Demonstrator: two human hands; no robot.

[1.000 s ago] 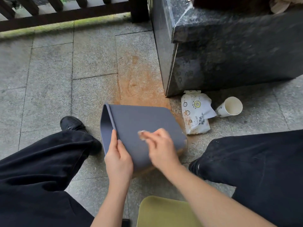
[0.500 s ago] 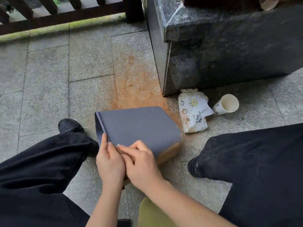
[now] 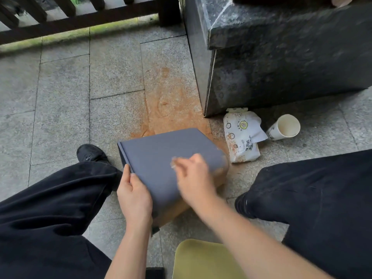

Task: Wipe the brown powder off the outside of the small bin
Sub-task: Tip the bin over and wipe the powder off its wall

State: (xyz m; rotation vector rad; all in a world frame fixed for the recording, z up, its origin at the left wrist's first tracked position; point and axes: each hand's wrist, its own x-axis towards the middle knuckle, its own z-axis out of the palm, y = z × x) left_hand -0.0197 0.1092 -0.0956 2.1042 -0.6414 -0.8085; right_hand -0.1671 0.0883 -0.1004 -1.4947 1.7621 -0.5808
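Small bin (image 3: 161, 154), grey-blue, lies on its side on the stone floor (image 3: 64, 109) between the person's knees. Its rim sits beyond the left fingers; its base is just past the right ones.

Left hand (image 3: 133, 195): thumb and fingers curled round the near rim corner, gripping the bin.

Right hand (image 3: 194, 178): motion-blurred on the upturned side, fingers bunched on a small pale wad (image 3: 174, 162), probably a tissue, pressed to the surface.

Brown powder (image 3: 220, 175) coats the side facing the floor, under the right hand. An orange-brown stain (image 3: 171, 109) covers the floor beyond the bin.

To the right of the right fingers, apart from the bin: a stained wipes packet (image 3: 241, 137) and a paper cup (image 3: 284, 126) on its side, both beside a dark stone block (image 3: 281, 67).
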